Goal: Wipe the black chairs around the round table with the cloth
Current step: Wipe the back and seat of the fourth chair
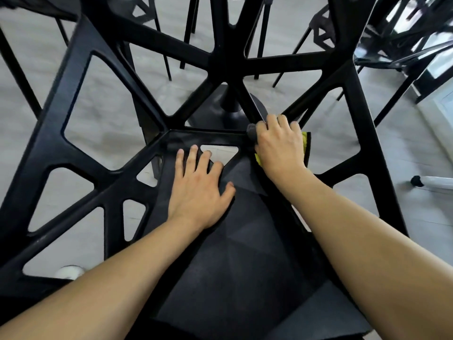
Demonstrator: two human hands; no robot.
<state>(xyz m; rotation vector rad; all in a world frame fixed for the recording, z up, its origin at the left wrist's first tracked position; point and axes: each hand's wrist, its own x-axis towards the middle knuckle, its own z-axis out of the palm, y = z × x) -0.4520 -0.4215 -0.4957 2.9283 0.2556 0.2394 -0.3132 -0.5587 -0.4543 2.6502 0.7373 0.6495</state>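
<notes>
On the chair seat [245, 241], left hand [198, 190] lies flat; right hand [279, 143] grips cloth [304, 141].

the cloth [305, 141] was mostly hidden under the right hand [279, 146]. the chair [245, 253] was cut off by the frame edges. the counter top was out of view.

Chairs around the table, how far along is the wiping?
Nothing shows as finished; the black surfaces give no sign of which are wiped. In hand: the right hand presses the cloth at the back corner of the nearest chair, while the left hand lies flat on its seat. Left, apparently: the rest of this chair and the other chairs beyond the table base.
</notes>
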